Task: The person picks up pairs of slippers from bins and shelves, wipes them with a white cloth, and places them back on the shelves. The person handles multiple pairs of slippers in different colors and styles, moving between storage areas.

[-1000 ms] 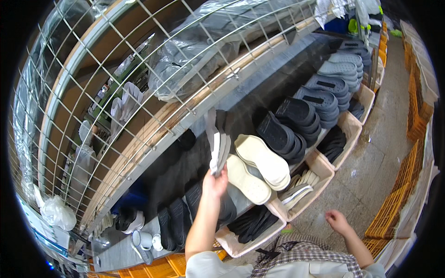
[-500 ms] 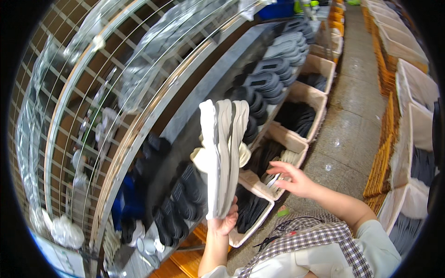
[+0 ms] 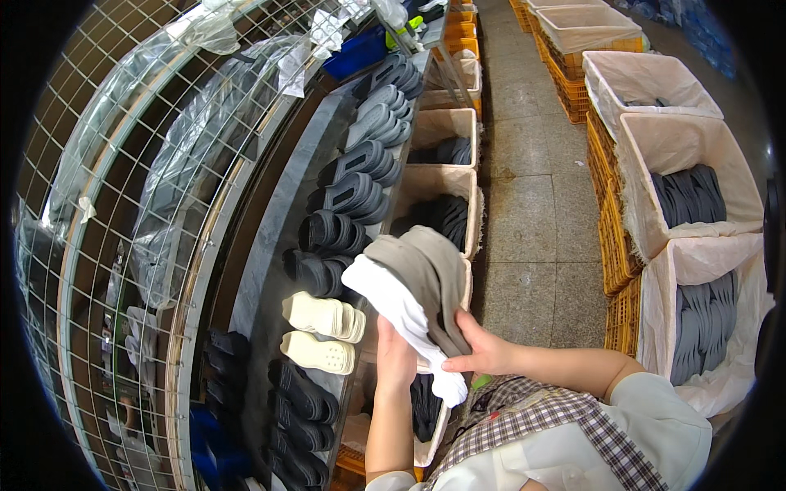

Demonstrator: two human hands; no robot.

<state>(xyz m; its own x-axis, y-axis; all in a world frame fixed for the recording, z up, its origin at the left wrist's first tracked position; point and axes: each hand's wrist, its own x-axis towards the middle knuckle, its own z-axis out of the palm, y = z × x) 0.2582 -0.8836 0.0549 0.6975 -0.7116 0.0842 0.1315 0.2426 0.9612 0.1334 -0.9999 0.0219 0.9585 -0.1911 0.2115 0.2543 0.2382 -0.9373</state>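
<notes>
A small stack of shoe soles is held up in front of me, with several grey-beige soles (image 3: 426,266) beside a white one (image 3: 393,299). My left hand (image 3: 395,353) is closed around the stack from its left side; part of its fingers is hidden behind the soles. My right hand (image 3: 481,348) grips the near right edge, its thumb near the white sole's lower end. The stack tilts, its broad end pointing away from me. Left of it, cream clog-like pieces (image 3: 323,352) lie in two stacks on the metal shelf (image 3: 291,168).
Stacks of dark soles (image 3: 356,196) and light grey ones (image 3: 381,123) line the shelf. Below stand cloth-lined bins (image 3: 446,123) holding dark pieces. Wire mesh (image 3: 106,188) rises at left. Across the tiled aisle (image 3: 524,213) are lined bins (image 3: 655,254) on orange crates (image 3: 618,221).
My right hand has come from above a bin to grip the soles. The stack has gone from upright to tilted and fanned, now held in both hands. The view has turned rightward.
</notes>
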